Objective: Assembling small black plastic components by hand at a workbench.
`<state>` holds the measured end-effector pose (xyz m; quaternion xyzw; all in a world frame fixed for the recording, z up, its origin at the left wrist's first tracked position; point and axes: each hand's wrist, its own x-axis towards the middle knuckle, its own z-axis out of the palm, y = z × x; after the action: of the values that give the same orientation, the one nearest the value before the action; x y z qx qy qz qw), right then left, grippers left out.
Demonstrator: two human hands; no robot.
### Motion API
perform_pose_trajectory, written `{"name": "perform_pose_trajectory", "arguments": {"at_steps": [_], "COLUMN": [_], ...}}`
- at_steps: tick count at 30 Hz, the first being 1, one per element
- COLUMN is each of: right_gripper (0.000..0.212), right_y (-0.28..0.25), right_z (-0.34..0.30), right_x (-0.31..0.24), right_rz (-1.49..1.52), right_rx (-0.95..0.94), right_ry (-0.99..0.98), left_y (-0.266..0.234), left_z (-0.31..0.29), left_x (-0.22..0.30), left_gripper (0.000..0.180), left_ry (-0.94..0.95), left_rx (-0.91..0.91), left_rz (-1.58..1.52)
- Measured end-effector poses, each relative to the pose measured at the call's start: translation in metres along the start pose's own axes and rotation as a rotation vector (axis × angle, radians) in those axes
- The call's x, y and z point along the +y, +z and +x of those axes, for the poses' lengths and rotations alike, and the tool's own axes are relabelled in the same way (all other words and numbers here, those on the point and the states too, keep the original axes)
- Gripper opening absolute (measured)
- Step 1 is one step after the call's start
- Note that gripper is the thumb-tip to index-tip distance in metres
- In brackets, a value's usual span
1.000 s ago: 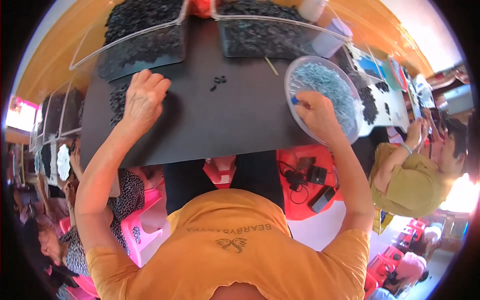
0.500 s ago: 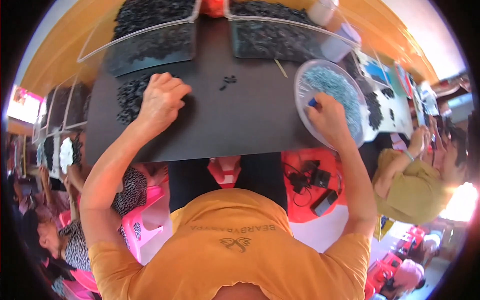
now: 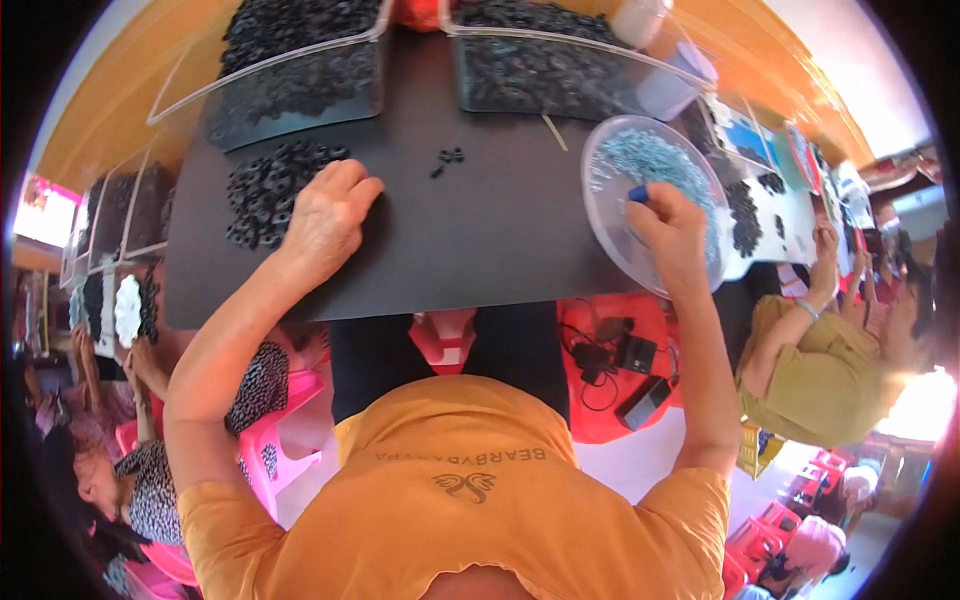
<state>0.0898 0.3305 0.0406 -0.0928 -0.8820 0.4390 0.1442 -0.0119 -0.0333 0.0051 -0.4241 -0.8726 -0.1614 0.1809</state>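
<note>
Sitting at a dark table [image 3: 470,240], wearing an orange short-sleeved shirt [image 3: 450,530]. Facing a left bin [image 3: 345,112] and a right bin [image 3: 540,106] along the far side, both clear and heaped with black pieces. Sitting beside a red stool [image 3: 585,420], at the right below the table edge, bearing dark electrical devices [image 3: 637,352]. Working over a shallow round bowl [image 3: 612,225] on the table's right side. Holding the left hand [image 3: 328,220] just right of a pile of black rings [image 3: 265,190], knuckles up, curling the fingers inward; hiding the tips, so cannot tell about any grip there. Hovering the right hand [image 3: 672,230] over the bowl, pressing thumb and forefinger toward each other. Seeing a thin pale stick [image 3: 554,133] lying between right bin and bowl. Pinching a small blue piece [image 3: 638,194] in the right fingertips, above the bowl's bare left part. Seeing a few loose black bits [image 3: 450,160] lying mid-table, farther off than the hands. Seeing pale blue slivers [image 3: 650,155] spreading thickly across the bowl's far and right parts.
</note>
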Motion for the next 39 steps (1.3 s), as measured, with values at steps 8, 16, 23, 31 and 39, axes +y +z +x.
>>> {"name": "perform_pose_trajectory", "arguments": {"at_steps": [8,16,23,31,39], "right_gripper": [0.011,0.011,0.011,0.013,0.011], "right_y": [0.006,0.064,0.089,0.106,0.121], "right_z": [-0.017,-0.042,-0.052,-0.056,-0.064], "right_x": [-0.014,-0.045,-0.05,-0.053,-0.07], "right_rz": [0.231,0.409,0.361,0.444,0.522], "right_rx": [0.102,0.008,-0.081,-0.097,-0.182], "right_ry": [-0.004,-0.094,-0.108,-0.196,-0.143], "left_y": [-0.001,0.003,0.001,-0.013,-0.012], "left_z": [-0.003,-0.007,-0.015,-0.017,-0.013], "left_x": [0.007,0.025,0.023,0.052,0.069], "left_gripper": [0.027,0.036,0.029,0.021,0.018], "left_ry": [-0.192,-0.248,-0.128,-0.456,-0.881], "left_rx": [0.02,0.102,0.081,0.141,0.302], "left_rz": [-0.267,-0.36,-0.149,-0.822,-1.58]}}
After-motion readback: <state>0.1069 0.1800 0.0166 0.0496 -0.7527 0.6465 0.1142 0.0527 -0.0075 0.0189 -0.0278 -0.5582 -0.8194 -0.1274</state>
